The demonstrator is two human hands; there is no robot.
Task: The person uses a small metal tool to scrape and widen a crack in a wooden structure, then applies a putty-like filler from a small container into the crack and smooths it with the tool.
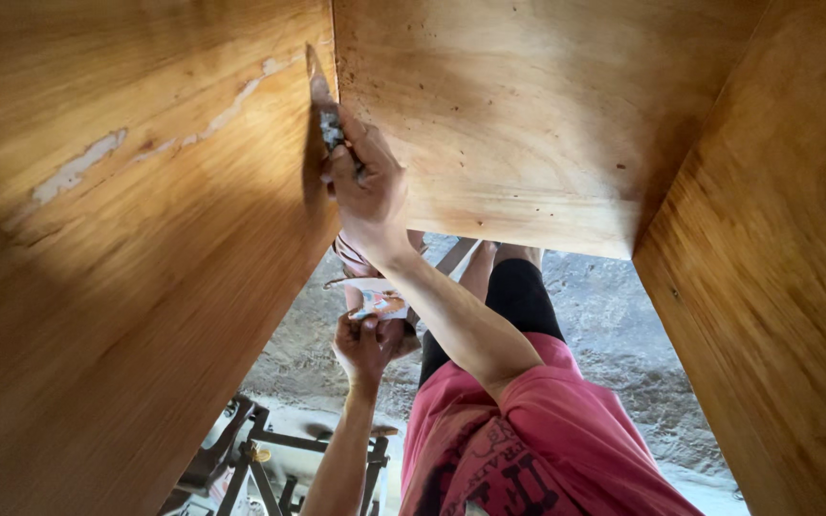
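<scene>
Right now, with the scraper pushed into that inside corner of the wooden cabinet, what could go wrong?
1. The right hand drives the putty knife along the corner seam; a slip might gouge the wood panel.
2. The left hand holds a small open container below; it might tip and spill.

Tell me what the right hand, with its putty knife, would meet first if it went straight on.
The right hand points its metal putty knife up into the corner seam of the brown plywood cabinet panels; the blade tip seems already there, though depth is unclear.
</scene>
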